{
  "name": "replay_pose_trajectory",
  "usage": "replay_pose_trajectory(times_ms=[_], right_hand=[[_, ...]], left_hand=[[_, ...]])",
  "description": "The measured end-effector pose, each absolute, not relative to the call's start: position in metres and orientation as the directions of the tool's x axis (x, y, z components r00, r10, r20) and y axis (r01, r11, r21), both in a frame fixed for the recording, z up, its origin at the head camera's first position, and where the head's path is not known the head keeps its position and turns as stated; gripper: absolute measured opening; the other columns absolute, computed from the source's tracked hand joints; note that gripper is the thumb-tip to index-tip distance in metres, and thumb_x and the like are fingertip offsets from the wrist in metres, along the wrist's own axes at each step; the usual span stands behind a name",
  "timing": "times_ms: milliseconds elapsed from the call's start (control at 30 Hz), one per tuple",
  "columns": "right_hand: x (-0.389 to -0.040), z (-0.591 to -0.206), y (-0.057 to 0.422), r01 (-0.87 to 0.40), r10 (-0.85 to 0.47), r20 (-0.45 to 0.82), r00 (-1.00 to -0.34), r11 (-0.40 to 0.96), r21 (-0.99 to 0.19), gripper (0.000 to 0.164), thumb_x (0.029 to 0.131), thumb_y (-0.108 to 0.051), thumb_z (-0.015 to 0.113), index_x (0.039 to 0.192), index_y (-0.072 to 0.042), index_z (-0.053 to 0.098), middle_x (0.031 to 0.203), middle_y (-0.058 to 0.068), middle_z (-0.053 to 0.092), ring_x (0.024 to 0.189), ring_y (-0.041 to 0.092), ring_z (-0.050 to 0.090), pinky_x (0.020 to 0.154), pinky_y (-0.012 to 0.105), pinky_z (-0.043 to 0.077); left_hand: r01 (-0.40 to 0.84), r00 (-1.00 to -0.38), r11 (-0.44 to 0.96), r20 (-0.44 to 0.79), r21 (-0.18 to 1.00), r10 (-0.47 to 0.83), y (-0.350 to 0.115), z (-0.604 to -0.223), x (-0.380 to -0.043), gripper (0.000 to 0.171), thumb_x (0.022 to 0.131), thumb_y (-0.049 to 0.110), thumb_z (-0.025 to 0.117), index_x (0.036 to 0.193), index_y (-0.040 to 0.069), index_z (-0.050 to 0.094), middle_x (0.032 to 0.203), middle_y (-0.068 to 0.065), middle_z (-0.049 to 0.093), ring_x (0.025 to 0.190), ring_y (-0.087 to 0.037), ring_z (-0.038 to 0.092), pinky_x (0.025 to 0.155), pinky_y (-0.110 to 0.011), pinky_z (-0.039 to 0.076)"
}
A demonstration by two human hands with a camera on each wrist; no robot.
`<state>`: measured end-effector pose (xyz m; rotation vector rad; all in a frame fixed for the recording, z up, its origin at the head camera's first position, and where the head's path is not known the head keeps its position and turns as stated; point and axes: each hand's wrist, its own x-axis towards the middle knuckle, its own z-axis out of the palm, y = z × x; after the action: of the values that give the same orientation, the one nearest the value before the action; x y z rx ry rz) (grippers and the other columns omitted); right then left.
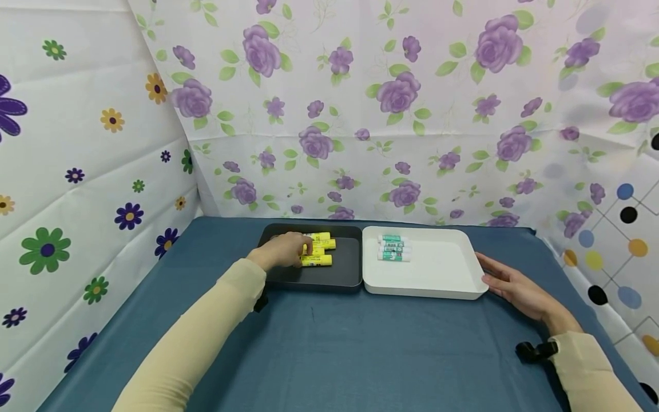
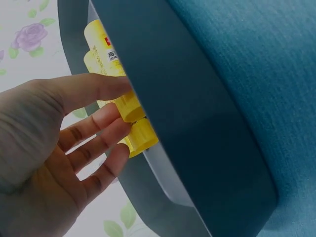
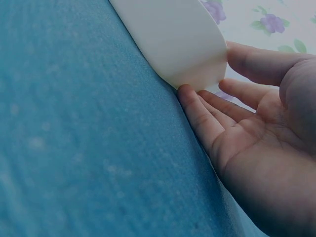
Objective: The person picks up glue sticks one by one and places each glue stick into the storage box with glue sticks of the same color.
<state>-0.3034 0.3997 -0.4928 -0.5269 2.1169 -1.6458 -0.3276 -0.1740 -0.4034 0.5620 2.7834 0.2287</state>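
Observation:
Several yellow glue sticks [image 1: 318, 260] lie side by side in the black tray [image 1: 345, 279]. Reaching in from the left, my left hand [image 1: 280, 250] pinches one at its end between thumb and fingers; the left wrist view shows the yellow glue stick [image 2: 129, 107] in that grip, partly behind the tray wall. To the right is a white tray [image 1: 437, 274] holding several small white-and-green tubes [image 1: 394, 257] in a column. My right hand [image 1: 520, 289] touches that tray's right end, and in the right wrist view its extended fingers [image 3: 200, 116] rest at the tray's corner.
Both trays stand edge to edge on a blue tablecloth [image 1: 329, 349]. A flowered curtain [image 1: 329, 114] hangs behind the table, with patterned sheets on the left and right sides. A black wrist strap [image 1: 535, 352] shows at the right wrist.

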Motion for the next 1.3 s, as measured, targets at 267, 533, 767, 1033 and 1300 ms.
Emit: replay_pose_trajectory(times_ms=[267,533,767,1033,1300], right_hand=[[-0.304,-0.493,0.4,-0.043,-0.523,-0.087,-0.848,0.231,-0.972,0.069,0.114,-0.016,0.043,0.169,-0.015,0.001,0.173,0.019,-0.007,0.131,-0.022,0.035,0.1,0.01,0.042],[-0.303,-0.494,0.401,-0.042,-0.52,-0.091,-0.849,0.239,-0.97,0.069,0.114,-0.017,0.043,0.169,-0.016,0.002,0.173,0.019,-0.006,0.13,-0.023,0.035,0.1,0.01,0.042],[-0.302,-0.492,0.399,-0.039,-0.518,-0.096,-0.85,0.243,-0.969,0.069,0.114,-0.018,0.043,0.169,-0.016,0.001,0.173,0.018,-0.007,0.129,-0.024,0.035,0.1,0.01,0.042],[-0.303,-0.493,0.4,-0.041,-0.522,-0.09,-0.848,0.234,-0.971,0.069,0.114,-0.017,0.043,0.169,-0.016,0.002,0.174,0.017,-0.008,0.129,-0.024,0.034,0.101,0.01,0.041],[-0.303,-0.493,0.4,-0.047,-0.521,-0.087,-0.849,0.239,-0.97,0.069,0.114,-0.018,0.044,0.169,-0.016,0.002,0.174,0.018,-0.007,0.13,-0.024,0.034,0.101,0.01,0.042]], left_hand=[[0.359,-0.877,0.907,-0.253,0.22,0.409,-0.174,-0.4,-0.327,0.027,0.094,0.01,0.079,0.117,0.019,0.069,0.112,-0.006,0.062,0.098,-0.022,0.059,0.085,-0.043,0.055],[0.367,-0.858,0.816,-0.176,0.447,0.482,-0.178,-0.393,-0.327,0.03,0.096,0.002,0.073,0.124,0.009,0.068,0.118,-0.013,0.065,0.105,-0.027,0.063,0.087,-0.041,0.057],[0.355,-0.854,0.741,-0.125,0.57,0.506,-0.18,-0.391,-0.327,0.035,0.098,0.0,0.07,0.132,0.007,0.066,0.124,-0.015,0.066,0.111,-0.028,0.064,0.089,-0.04,0.058],[0.357,-0.856,0.729,-0.109,0.584,0.506,-0.179,-0.387,-0.325,0.036,0.099,0.002,0.069,0.134,0.005,0.066,0.126,-0.016,0.066,0.11,-0.029,0.065,0.091,-0.043,0.058],[0.399,-0.856,0.66,0.0,0.636,0.517,-0.178,-0.385,-0.32,0.027,0.105,0.008,0.063,0.132,0.007,0.067,0.118,-0.012,0.068,0.109,-0.028,0.065,0.093,-0.046,0.055]])
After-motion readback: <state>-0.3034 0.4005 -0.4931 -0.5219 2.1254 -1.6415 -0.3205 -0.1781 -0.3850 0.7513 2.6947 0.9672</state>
